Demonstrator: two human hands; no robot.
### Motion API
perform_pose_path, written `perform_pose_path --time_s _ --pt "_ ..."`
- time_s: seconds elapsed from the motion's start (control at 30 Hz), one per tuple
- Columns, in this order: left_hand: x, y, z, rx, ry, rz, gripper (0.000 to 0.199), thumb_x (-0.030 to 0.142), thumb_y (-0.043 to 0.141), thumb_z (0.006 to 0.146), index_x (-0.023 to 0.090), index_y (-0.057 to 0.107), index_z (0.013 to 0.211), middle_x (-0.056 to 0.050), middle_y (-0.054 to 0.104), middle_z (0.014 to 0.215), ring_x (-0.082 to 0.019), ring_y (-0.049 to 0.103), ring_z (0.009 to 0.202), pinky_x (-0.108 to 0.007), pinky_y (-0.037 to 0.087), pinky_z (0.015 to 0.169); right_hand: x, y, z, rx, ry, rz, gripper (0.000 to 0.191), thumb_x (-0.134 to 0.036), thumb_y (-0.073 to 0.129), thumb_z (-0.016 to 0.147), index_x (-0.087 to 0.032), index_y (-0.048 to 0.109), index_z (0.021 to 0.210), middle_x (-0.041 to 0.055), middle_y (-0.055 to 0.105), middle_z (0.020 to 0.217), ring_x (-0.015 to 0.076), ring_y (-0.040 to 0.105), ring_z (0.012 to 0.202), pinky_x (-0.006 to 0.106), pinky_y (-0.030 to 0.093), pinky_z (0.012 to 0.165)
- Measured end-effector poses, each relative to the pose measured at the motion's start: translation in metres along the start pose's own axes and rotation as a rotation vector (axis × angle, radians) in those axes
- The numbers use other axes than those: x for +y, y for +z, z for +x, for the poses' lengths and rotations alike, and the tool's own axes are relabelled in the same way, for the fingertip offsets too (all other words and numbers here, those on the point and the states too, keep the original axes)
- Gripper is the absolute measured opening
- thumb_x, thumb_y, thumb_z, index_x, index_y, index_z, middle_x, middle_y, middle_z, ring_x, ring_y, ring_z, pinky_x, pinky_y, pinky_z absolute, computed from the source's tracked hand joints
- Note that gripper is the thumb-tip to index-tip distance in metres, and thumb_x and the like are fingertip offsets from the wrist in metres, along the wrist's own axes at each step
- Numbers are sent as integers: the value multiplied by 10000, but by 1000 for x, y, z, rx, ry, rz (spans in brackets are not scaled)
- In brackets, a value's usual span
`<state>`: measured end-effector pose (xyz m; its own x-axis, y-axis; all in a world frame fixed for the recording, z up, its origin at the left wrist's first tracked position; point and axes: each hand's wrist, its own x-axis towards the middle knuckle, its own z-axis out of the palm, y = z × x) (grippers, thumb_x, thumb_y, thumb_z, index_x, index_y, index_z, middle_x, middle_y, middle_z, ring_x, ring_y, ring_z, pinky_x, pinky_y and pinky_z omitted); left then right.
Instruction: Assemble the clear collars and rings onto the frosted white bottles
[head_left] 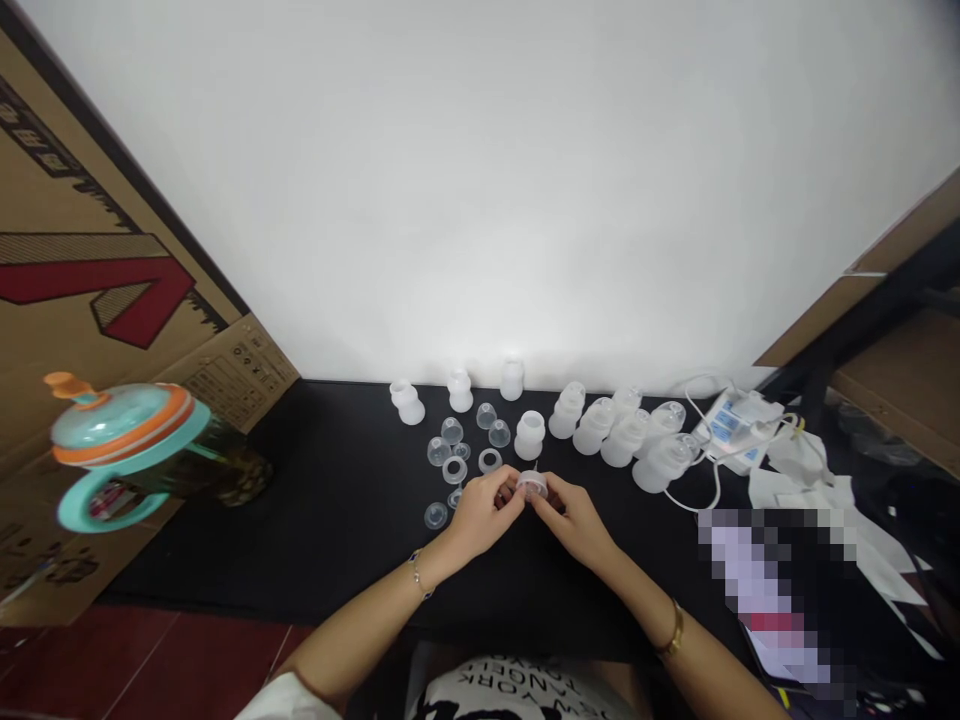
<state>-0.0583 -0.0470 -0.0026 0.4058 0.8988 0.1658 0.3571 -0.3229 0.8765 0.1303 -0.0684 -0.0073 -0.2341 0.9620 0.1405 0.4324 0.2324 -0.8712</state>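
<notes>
Between my left hand (487, 510) and my right hand (571, 512) is a small white ring with a clear piece in it (532, 485), pinched by the fingers of both. Just beyond it stands an open white bottle (529, 436). To the left of my hands lie clear domed caps (439, 451), white rings (454, 469) and clear nipple-like pieces (436, 516). Three more open bottles (407, 403) stand near the wall. On the right, several bottles with clear caps (625, 437) are grouped together.
A large teal and orange jug (127, 440) stands at the left by a cardboard box (75, 250). At the right are a white power strip with cables (739, 425), crumpled white paper (832, 500) and a blurred-out device (787, 600). A white wall (480, 200) backs the black table (315, 500).
</notes>
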Motion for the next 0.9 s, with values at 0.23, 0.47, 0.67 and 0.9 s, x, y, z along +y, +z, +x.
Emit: perform_pose_path --time_s 0.23,0.47,0.67,0.9 --pt "4 -2 0 4 36 5 97 252 574 899 193 640 938 -1 662 760 -129 583 654 -237 458 626 -4 -1 -2 6 -12 -72 178 -336 549 972 -203 664 942 -4 647 750 151 571 634 257 395 582" --pt "1 1 -1 52 47 -41 109 200 584 866 202 608 972 17 659 777 -116 596 656 -228 472 631 -4 -1 -1 9 -18 -90 179 -327 560 942 -216 669 1030 19 698 827 172 606 655 277 439 605" --pt "6 -2 1 0 26 -14 128 273 555 922 199 616 1005 10 653 776 -119 587 649 -218 457 594 -5 -2 -2 22 -38 -97 200 -362 538 983 -210 660 937 0 649 744 160 581 630 269 396 579" --pt "8 -3 1 24 14 -35 75 257 567 904 191 598 925 24 614 715 -112 553 621 -216 427 591 -4 -2 -2 29 -18 -75 247 -416 543 996 -209 660 931 -13 631 713 151 572 614 257 391 556"
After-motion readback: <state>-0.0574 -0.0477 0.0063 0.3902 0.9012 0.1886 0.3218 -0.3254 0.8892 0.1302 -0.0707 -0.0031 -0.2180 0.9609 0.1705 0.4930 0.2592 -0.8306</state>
